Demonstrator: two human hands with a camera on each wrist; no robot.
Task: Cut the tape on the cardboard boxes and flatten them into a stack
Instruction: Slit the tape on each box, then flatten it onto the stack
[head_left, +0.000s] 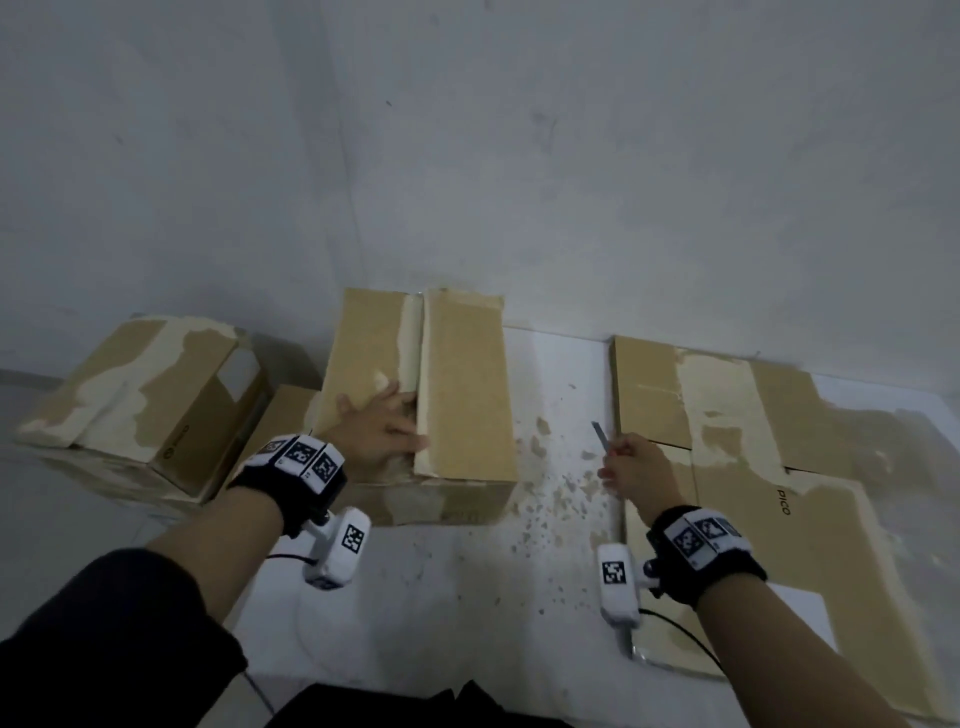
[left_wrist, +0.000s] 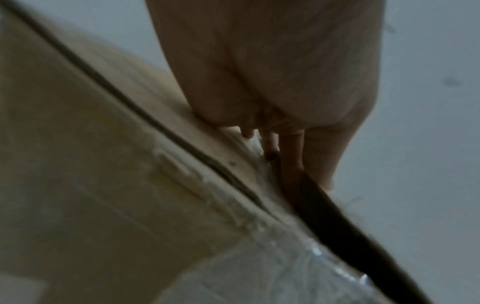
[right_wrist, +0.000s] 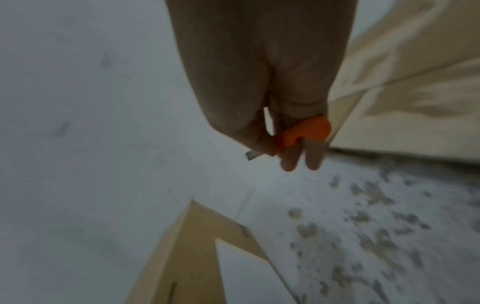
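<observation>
Orange-handled utility knife (right_wrist: 302, 134) clamped in my right hand (head_left: 631, 465), blade out, held off the work over the flattened cardboard stack (head_left: 779, 493) at right. My left hand (head_left: 376, 428) is on the middle box (head_left: 421, 395), fingers (left_wrist: 291, 152) hooked into the gap between the top flaps. The seam looks already slit. Box should be light, stiff along the panels, weak at the creases. Torn liner and leftover tape are slick, so grip flap edges, not faces. Further left, another box (head_left: 150, 395), not yet flattened.
</observation>
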